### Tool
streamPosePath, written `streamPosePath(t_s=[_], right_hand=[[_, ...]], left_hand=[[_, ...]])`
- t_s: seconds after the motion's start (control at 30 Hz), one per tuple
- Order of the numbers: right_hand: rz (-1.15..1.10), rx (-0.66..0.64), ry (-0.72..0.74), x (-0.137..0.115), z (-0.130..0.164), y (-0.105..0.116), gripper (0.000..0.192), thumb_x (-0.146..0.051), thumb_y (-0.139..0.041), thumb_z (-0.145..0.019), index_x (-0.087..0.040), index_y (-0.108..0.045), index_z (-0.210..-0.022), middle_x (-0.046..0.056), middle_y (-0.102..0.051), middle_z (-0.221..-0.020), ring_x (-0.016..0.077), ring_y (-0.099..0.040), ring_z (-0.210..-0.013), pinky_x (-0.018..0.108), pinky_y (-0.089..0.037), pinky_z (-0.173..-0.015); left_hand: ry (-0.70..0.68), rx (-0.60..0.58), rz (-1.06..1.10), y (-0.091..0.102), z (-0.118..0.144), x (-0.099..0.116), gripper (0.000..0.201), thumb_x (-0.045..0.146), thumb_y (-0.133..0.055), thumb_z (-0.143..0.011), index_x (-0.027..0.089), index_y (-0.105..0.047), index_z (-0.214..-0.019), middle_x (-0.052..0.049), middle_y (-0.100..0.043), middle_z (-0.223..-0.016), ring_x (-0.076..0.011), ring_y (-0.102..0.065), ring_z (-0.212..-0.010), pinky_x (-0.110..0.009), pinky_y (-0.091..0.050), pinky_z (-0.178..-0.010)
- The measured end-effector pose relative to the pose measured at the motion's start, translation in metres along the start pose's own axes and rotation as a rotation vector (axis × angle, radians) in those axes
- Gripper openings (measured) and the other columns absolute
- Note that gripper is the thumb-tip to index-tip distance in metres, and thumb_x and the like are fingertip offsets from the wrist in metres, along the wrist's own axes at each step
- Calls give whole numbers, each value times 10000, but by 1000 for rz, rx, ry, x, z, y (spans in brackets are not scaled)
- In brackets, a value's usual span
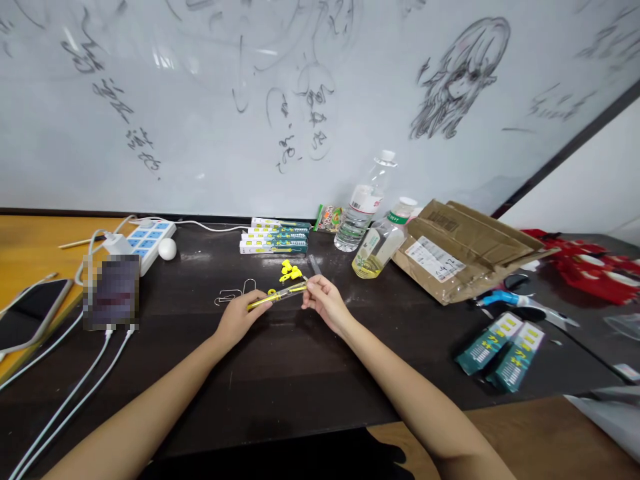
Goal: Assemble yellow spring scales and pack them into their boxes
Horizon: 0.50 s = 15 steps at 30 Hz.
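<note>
crosswise, the left hand (pixel 242 317) and right hand (pixel 325 300) pinch opposite ends of a slim yellow tool (pixel 285 293), its long axis bridging them, neither hand clearly nearer.

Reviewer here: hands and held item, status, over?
Left hand and right hand gripping yellow-and-clear tool, one at each end. Loose yellow pieces just beyond. No visible obstruction.

I can't surely read anything: handwriting (pixel 316 112) on the whiteboard (pixel 210 137) and the carton (pixel 477 240)'s label (pixel 434 259) are unclear.
</note>
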State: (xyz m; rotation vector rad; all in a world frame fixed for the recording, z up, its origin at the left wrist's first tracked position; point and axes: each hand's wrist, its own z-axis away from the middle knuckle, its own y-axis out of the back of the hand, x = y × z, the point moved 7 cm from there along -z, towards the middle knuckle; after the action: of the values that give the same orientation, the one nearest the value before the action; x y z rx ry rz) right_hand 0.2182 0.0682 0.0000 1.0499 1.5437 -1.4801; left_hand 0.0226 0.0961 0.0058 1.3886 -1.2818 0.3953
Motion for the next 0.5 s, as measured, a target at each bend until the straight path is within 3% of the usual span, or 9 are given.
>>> streamPosePath(t_s=[0.2, 0.3, 0.4, 0.5], right_hand=[[68, 2, 60, 2, -4, 5, 279, -448, -658, -768, -211, -522, -823, -44, -567, -591, 91, -528, -509, 226, -491, -508], [190, 47, 112, -1, -11, 17, 297, -500, -469, -864, -209, -524, -880, -13, -565, -626, 122, -535, -529, 241, -458, -472], [545, 124, 309, -20, -17, 28, 232, -388, -403, -895, -205, -530, -957, 22, -568, -733, 159, -554, -649, 286, -473, -565], [1129, 61, 512, -32, -22, 17, 219, -204, -475, -842, -203, -568, -1041, 78, -578, -957, 213, -529, -906, 362, -453, -809]], left_hand=[[-21, -69, -22, -3, -3, 3, 204, 374, -566, -833, 209, -626, -729, 26, -602, -668, -141, -537, -622, -202, -360, -610], [-18, -62, -21, -1, -3, 6, 204, 370, -583, -819, 205, -624, -707, 24, -606, -667, -140, -525, -608, -202, -354, -599], [-15, -66, -5, -1, -3, 7, 212, 375, -576, -818, 204, -621, -700, 23, -597, -659, -143, -521, -608, -204, -350, -600], [-2, -79, 20, -2, -3, 5, 229, 395, -565, -820, 201, -612, -708, 21, -590, -664, -151, -519, -622, -212, -348, -607]])
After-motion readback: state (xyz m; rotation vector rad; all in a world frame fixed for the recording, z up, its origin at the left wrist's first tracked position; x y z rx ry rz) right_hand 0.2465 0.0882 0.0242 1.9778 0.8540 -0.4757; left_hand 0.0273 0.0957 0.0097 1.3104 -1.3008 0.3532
